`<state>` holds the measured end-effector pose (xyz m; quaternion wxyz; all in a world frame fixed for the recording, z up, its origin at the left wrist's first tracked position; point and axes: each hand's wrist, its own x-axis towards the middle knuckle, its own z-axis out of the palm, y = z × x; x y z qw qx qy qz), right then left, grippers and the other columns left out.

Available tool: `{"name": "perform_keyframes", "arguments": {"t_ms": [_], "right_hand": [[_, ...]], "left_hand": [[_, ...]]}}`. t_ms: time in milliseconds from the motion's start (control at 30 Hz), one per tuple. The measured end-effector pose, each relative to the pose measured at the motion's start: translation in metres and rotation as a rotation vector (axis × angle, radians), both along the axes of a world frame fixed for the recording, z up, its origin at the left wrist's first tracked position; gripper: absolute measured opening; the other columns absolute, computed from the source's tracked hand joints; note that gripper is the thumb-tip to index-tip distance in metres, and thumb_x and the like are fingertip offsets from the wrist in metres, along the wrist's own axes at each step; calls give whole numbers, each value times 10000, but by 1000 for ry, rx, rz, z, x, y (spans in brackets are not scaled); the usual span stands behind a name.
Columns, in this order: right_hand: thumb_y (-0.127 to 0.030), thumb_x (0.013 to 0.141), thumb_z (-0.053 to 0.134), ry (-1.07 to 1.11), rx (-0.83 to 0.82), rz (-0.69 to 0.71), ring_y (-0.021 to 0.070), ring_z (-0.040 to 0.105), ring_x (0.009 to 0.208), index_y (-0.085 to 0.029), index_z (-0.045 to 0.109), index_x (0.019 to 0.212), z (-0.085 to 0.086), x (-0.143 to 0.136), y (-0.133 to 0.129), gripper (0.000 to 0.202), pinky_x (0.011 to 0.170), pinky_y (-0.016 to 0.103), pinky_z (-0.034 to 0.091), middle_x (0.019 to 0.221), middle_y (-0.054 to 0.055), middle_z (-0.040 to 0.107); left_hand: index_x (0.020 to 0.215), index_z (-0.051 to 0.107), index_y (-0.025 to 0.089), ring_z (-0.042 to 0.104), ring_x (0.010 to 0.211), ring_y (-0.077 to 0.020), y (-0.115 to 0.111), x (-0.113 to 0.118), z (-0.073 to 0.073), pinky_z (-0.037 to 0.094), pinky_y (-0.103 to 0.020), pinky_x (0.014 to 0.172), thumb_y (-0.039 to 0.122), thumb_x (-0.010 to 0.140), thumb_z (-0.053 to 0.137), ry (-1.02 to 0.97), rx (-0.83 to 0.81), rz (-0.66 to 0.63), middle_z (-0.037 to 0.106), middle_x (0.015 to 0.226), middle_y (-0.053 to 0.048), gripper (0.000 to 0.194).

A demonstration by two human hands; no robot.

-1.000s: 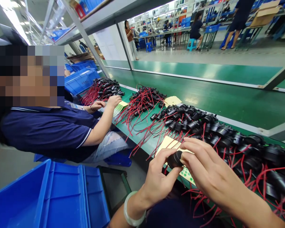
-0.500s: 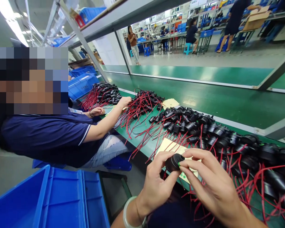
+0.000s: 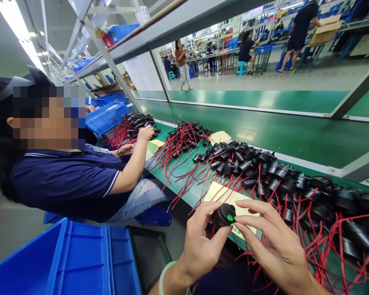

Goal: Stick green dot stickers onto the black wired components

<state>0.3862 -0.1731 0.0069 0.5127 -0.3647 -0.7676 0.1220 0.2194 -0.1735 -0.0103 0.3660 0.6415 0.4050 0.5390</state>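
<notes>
Grip: left hand (image 3: 202,239) pinches black stepped-cylinder plastic part (image 3: 221,216); right hand (image 3: 275,246) loosely curled at round green sticker (image 3: 230,218), hold unclear. Best keep part steady, press sticker flat.

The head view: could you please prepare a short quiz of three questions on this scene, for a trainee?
1. What colour is the dot on the held black part?
2. True or false: the left hand grips this part.
3. Which wrist of the camera wearer has the pale bangle? A) right; B) left.

Key: 1. green; 2. true; 3. B.
</notes>
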Motion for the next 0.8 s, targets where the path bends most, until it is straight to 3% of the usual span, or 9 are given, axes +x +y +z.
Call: {"name": "perform_keyframes", "arguments": {"t_ms": [167,433,800], "right_hand": [[-67,886,570,37,40,-16,151,560,1062,-180,615,1038,1,-9,1,195,876,243,497,1118,83,569],[-38,882,545,68,136,-29,139,587,1037,-159,621,1054,-11,-13,7,224,874,219,513,1090,84,614],[-127,909,569,44,14,-11,151,569,1119,-167,549,1213,-23,4,8,308,960,235,487,1165,101,576]], "left_hand": [[1141,602,268,645,960,-147,0,2,4,522,-220,847,66,803,646,19,13,-16,650,1038,-16,397],[1097,631,241,676,903,-142,3,5,7,547,-189,799,41,781,657,-98,36,47,676,985,-23,375],[1178,508,273,637,979,-147,6,12,-2,542,-207,798,145,870,623,-204,-150,-51,621,1057,-36,353]]}}
